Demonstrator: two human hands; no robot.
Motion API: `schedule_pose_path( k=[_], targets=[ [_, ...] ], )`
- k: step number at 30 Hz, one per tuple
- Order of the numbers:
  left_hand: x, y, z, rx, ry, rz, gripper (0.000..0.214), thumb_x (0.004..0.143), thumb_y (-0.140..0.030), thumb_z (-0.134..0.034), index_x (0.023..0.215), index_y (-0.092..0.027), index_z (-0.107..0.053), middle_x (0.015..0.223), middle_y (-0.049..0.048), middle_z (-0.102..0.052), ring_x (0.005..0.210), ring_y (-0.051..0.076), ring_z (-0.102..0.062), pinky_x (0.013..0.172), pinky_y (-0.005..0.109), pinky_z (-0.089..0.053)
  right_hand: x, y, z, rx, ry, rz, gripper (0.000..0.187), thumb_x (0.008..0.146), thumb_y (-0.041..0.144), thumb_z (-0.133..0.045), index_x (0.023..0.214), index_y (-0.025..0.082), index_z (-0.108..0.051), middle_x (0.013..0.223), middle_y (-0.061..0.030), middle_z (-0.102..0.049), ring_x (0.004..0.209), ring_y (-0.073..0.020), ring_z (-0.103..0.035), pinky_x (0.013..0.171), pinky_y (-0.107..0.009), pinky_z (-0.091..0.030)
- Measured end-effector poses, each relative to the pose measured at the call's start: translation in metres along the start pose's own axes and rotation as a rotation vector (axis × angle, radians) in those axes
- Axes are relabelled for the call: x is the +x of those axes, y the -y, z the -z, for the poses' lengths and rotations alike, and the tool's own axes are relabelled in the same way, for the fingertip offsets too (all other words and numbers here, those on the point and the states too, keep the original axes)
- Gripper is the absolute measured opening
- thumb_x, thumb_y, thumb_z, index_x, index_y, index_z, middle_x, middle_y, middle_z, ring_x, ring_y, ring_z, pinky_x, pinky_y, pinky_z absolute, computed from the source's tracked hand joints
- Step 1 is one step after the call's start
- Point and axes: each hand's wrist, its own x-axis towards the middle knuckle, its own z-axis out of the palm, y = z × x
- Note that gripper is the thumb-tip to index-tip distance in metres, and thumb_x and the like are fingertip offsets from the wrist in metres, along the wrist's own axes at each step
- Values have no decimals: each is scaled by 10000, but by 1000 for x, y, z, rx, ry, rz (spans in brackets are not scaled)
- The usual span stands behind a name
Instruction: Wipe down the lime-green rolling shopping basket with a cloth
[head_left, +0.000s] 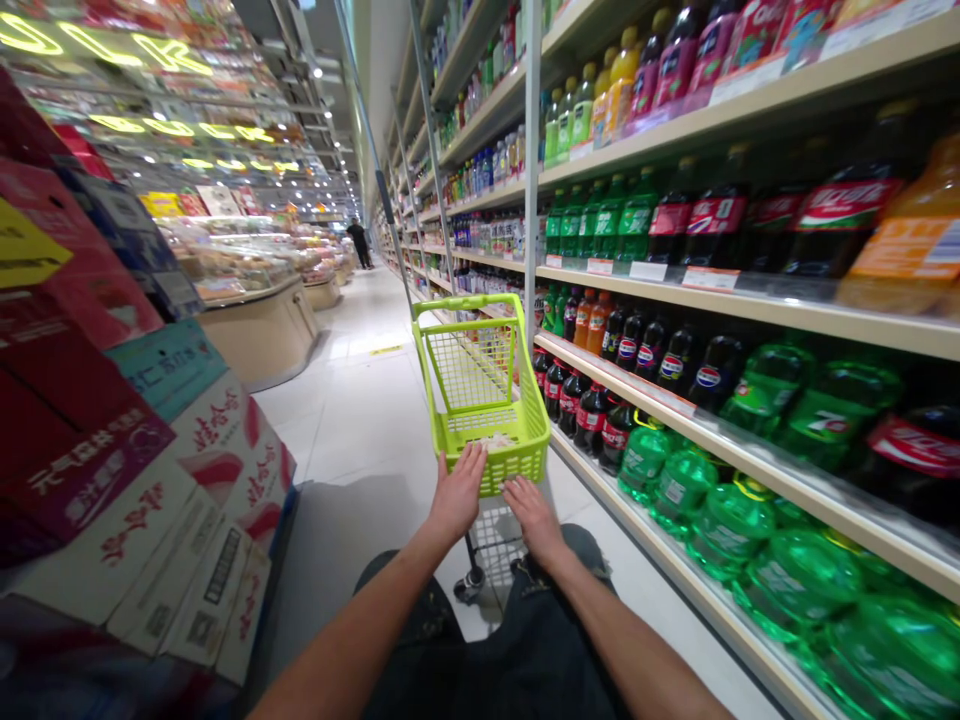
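Note:
A lime-green plastic shopping cart (480, 400) stands in a supermarket aisle right in front of me. My left hand (459, 490) rests on the near rim of its basket, fingers stretched forward over the edge. My right hand (531, 508) lies beside it on the cart's near edge, fingers also extended and flat. Something pale lies at the bottom of the basket (495, 440); I cannot make out what it is. Below the basket a wire lower shelf and a wheel (471, 583) show.
Shelves of soda bottles (720, 370) run along the right, green and dark ones close by. Stacked cardboard cartons (150, 500) stand at the left. The white tiled aisle (360, 400) runs ahead, with a person (361, 243) far down it and display counters (255, 300) on the left.

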Motion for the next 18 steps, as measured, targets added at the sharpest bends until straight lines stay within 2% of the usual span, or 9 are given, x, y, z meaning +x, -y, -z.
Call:
schedule_pose_path(
  k=[2,5,7,9,11,14,16,18],
  targets=[
    [1,0,2,-5,-3,1,627,718,-4,-282,1326,-157,-288,1386,87,-318,1298,197,-235,1039,536,-145,1,-5,9,0,-27,-13,482,785,-9,-321,1182,184,-513,1179,-82,-567,1262,-165,-317,971,-440,-399],
    [5,-8,6,-30,-4,-14,630,720,-1,-281,1331,-153,-276,1397,83,-295,1303,197,-220,1040,540,-136,24,-19,27,-23,-151,-126,510,800,11,-305,1260,195,-429,1304,-76,-448,1292,-182,-251,1018,-479,-324],
    [8,-16,8,-40,3,-43,630,722,-6,-282,1333,-157,-270,1404,72,-281,1308,194,-203,1039,546,-133,34,-27,28,-35,-204,-193,534,803,14,-286,1296,201,-375,1351,-67,-385,1300,-181,-229,1037,-485,-291],
    [10,-22,8,-39,12,-74,628,720,-12,-287,1331,-161,-274,1406,68,-278,1312,193,-193,1037,551,-134,28,-28,19,-36,-213,-242,559,797,3,-267,1317,194,-338,1378,-66,-338,1303,-176,-221,1036,-469,-301],
    [9,-24,6,-29,21,-98,627,717,-19,-297,1328,-161,-281,1411,70,-268,1314,195,-186,1037,552,-133,8,-26,6,-35,-188,-261,584,778,-16,-265,1322,187,-326,1381,-68,-332,1298,-170,-232,1022,-444,-336],
    [6,-21,2,-11,20,-108,635,710,-18,-303,1327,-168,-281,1421,63,-243,1316,192,-177,1040,545,-128,-19,-22,-3,-17,-99,-190,614,752,-36,-292,1312,209,-346,1340,-56,-403,1277,-156,-283,992,-403,-391],
    [5,-19,-1,-8,15,-107,637,712,-17,-300,1328,-180,-278,1423,55,-240,1316,188,-178,1042,539,-125,-16,-24,4,-15,-92,-158,610,760,-32,-298,1312,224,-345,1333,-49,-413,1275,-158,-288,993,-410,-390],
    [5,-18,-2,-12,8,-96,632,718,-20,-297,1329,-180,-275,1422,56,-243,1316,188,-180,1042,539,-125,1,-28,15,-33,-156,-188,590,783,-10,-289,1325,221,-320,1364,-54,-365,1290,-176,-255,1020,-455,-339]
  ],
)
